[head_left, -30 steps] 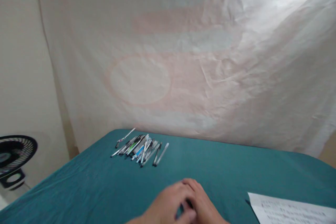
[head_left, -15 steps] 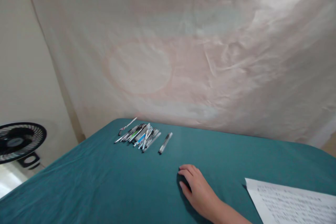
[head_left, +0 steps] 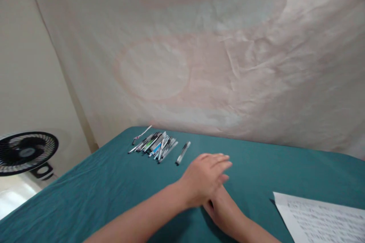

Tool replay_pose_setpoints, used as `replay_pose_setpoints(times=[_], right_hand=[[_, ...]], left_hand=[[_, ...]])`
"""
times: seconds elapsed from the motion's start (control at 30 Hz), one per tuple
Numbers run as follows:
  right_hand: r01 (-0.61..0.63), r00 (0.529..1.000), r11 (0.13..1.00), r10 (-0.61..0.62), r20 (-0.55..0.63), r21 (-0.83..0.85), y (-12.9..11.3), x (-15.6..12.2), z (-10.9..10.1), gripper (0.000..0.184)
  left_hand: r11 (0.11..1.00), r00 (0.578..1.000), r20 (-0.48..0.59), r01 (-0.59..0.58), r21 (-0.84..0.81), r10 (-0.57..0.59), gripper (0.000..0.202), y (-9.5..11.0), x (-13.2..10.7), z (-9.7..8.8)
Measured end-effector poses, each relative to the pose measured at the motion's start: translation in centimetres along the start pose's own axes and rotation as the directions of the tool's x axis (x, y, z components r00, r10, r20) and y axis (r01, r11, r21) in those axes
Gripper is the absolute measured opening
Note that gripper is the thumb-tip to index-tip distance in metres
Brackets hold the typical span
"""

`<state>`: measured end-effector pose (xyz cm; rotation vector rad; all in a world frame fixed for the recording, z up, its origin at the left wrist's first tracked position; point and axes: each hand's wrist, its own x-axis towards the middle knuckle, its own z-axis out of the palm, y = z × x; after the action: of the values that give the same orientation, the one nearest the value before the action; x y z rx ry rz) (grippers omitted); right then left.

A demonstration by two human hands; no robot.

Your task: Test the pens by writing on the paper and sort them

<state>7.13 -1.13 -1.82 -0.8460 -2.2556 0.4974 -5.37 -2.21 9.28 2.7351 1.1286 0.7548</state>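
Note:
My left hand reaches across the teal table from the lower left, fingers stretched out flat and together, holding nothing. It lies over my right hand, which rests on the cloth beneath it with its fingers hidden. A pile of several pens lies at the far left part of the table. One single pen lies apart from the pile, just to the left of my left fingertips.
A white sheet of paper with handwriting lies at the lower right. A black fan stands on the floor left of the table. A wrinkled pale cloth hangs behind the table.
My left hand has come into view and moved over my right hand. The right hand stayed resting on the table. The camera shifted slightly.

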Motion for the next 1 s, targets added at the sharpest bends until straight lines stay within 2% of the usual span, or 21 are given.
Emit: replay_pose_setpoints(times=[0.07,0.13,0.2,0.3,0.57,0.63,0.7,0.77,0.87,1.0], right_hand=[[0.001,0.999,0.999,0.001,0.053,-0.041,-0.6,0.0,-0.4,0.027],[-0.023,0.996,0.999,0.026,0.087,-0.037,-1.0,0.1,-0.6,0.028],[-0.032,0.994,0.999,0.036,0.108,-0.038,-1.2,0.2,-0.8,0.028],[-0.037,0.992,0.999,0.041,0.122,-0.036,-1.2,0.3,-0.9,0.028],[-0.051,0.99,0.998,0.056,0.13,-0.045,-0.9,0.1,-0.9,0.028],[-0.047,0.991,0.998,0.053,0.126,-0.048,-0.9,0.1,-1.0,0.028],[-0.048,0.991,0.998,0.054,0.12,-0.051,-0.9,0.1,-1.0,0.028],[-0.05,0.992,0.997,0.056,0.116,-0.052,-0.9,0.1,-1.1,0.028],[-0.05,0.992,0.997,0.055,0.114,-0.05,-1.0,0.1,-1.0,0.028],[-0.051,0.991,0.998,0.056,0.118,-0.045,-1.2,0.1,-0.9,0.028]], left_hand=[[0.97,0.986,0.068,0.136,0.2,-0.153,0.041,-4.9,-0.2,1.9],[0.921,0.965,0.13,0.172,0.348,-0.229,0.043,-9.2,-1.4,3.5],[0.867,0.953,0.118,0.196,0.459,-0.279,0.041,-12.4,-2.8,4.3],[0.821,0.945,0.074,0.235,0.521,-0.318,0.038,-14.8,-4.4,4.3],[0.777,0.921,0.037,0.306,0.55,-0.388,0.038,-18.3,-5.8,2.3],[0.78,0.919,0.039,0.309,0.545,-0.392,0.039,-18.2,-5.8,2.0],[0.788,0.923,0.036,0.306,0.534,-0.383,0.039,-17.0,-5.8,1.9],[0.812,0.935,0.037,0.287,0.509,-0.353,0.038,-14.8,-5.9,2.1],[0.916,0.956,0.081,0.243,0.319,-0.282,0.034,-10.5,-5.9,2.6],[0.951,0.954,0.115,0.257,0.17,-0.278,0.032,-6.5,-5.6,4.0]])
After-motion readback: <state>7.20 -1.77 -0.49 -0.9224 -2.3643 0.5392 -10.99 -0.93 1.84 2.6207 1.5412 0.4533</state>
